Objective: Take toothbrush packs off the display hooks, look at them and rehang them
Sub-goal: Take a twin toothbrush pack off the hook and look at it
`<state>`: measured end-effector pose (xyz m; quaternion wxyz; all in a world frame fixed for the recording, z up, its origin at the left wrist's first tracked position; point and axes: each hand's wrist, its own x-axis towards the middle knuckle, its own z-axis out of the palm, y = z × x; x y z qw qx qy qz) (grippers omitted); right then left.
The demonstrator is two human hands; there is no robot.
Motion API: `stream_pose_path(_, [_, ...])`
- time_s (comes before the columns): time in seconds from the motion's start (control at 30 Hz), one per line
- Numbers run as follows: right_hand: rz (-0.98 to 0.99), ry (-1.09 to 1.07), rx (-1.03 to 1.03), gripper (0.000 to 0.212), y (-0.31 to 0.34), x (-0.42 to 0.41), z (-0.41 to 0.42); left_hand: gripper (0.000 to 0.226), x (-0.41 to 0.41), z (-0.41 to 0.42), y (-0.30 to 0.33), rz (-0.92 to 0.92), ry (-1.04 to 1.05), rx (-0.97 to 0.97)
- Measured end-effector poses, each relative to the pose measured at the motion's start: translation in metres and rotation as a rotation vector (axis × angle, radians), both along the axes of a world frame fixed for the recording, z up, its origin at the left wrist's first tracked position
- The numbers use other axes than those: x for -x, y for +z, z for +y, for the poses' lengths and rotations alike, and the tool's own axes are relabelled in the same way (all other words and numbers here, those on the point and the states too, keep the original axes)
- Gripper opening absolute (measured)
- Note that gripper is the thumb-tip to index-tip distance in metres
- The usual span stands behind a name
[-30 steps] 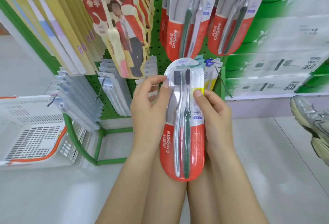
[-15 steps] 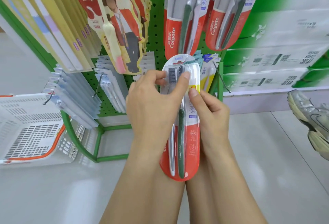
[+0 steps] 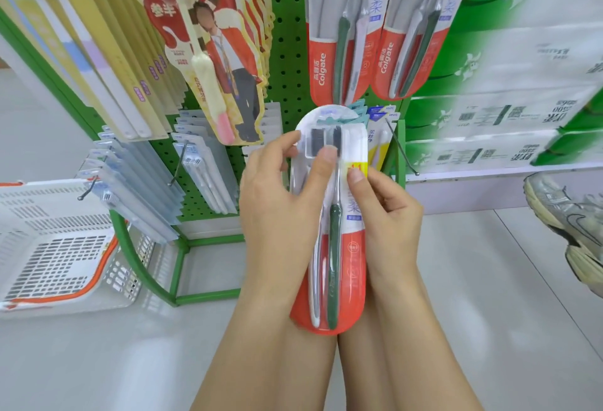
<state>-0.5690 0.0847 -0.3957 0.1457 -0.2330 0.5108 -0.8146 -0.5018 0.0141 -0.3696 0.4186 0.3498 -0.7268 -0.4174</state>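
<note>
Green pegboard (image 3: 287, 35) fills the background, a shop display rack standing on a pale tiled floor (image 3: 473, 296), and right in front of it a red-and-white Colgate toothbrush pack (image 3: 339, 247) is held upright, off the hooks, between both hands; the left hand (image 3: 277, 202) wraps round the pack's left edge with its thumb (image 3: 321, 169) pressed across the clear blister just below the two dark brush heads, while the right hand (image 3: 388, 211) pinches the right edge, thumb tip on the yellow label; two matching Colgate packs (image 3: 378, 45) hang above, a cartoon-printed pack (image 3: 208, 51) hangs to the left, one bare hook (image 3: 403, 153) juts out at right, a white basket (image 3: 55, 241) sits on the floor at left, and a grey sneaker (image 3: 567, 224) shows at the far right
</note>
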Motion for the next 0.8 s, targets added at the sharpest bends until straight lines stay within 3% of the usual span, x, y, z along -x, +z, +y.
stream_pose_path(0.1, [-0.150, -0.032, 0.067, 0.022, -0.001, 0.003, 0.001, 0.062, -0.009, -0.002, -0.006, 0.010, -0.185, -0.256])
stream_pose_path(0.2, [-0.172, -0.076, 0.040, 0.031, -0.002, 0.005, 0.001, 0.023, -0.022, 0.003, -0.003, 0.098, -0.448, -0.479])
stream_pose_path(0.43, [-0.118, -0.140, -0.083, 0.037, 0.001, 0.003, -0.009, 0.021, -0.030, 0.011, 0.002, 0.000, -0.373, -0.094])
stream_pose_path(0.6, [-0.222, -0.193, -0.093, 0.070, 0.004, 0.005, -0.012, 0.021, -0.027, 0.020, 0.005, -0.084, -0.384, -0.033])
stream_pose_path(0.8, [-0.301, -0.171, -0.069, 0.047, 0.001, 0.009, -0.009, 0.019, -0.026, 0.021, 0.004, -0.088, -0.444, -0.087])
